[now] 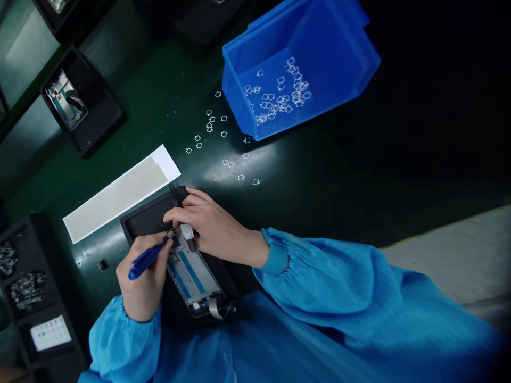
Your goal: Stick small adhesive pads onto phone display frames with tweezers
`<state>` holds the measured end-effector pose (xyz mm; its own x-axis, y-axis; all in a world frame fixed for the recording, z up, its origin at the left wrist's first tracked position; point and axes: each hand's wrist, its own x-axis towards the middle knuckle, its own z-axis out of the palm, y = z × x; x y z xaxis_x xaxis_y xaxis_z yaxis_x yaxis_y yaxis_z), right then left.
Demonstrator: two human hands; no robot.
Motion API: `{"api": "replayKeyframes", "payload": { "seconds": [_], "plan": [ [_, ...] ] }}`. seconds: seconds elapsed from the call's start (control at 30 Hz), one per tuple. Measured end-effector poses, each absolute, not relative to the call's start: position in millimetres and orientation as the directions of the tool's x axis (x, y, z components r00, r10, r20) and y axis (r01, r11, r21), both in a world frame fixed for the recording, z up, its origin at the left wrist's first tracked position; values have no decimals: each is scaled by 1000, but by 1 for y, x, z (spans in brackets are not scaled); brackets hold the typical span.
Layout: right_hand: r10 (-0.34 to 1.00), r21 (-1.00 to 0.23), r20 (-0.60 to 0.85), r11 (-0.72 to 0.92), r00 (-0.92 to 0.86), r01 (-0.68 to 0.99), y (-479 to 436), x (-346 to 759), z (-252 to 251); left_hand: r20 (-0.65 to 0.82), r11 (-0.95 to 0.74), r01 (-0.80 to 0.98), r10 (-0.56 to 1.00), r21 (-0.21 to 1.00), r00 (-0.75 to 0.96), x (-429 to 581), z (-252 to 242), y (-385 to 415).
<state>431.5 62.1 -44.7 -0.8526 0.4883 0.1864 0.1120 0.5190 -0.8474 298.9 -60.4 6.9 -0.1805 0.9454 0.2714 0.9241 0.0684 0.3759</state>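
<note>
My left hand (141, 279) is closed around a blue pen-like tool (144, 263); its pale tip meets the upper end of an opened phone (195, 276). My right hand (217, 234) bends over that same end, its fingers curled on a slim dark tool (174, 194) with a white piece (187, 231) beside it. Whether this tool is a pair of tweezers I cannot tell. The phone lies tilted in a black tray (146, 213), showing a silvery inside with blue strips and a loose flex cable (214, 308) at its lower end.
A blue bin (243, 114) holds many small white square frames, and several more frames (224, 162) lie scattered on the green table. Left of it are a long white sheet (120, 194), another tray (101, 114) with a phone, and a black compartment box (43, 255) of small parts.
</note>
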Motion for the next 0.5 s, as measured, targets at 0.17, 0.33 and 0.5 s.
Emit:
{"api": "replayKeyframes", "payload": {
  "seconds": [0.17,0.33,0.5],
  "plan": [
    [486,-848,165,515,-858,129,61,431,-42,215,213,743,875,635,-434,290,2,-64],
    [498,-866,162,486,-852,119,61,428,-43,428,99,715,741,693,-517,277,2,-81],
    [489,-848,132,506,-862,157,61,426,-40,281,24,989,957,146,-65,282,-14,-98]
  ]
}}
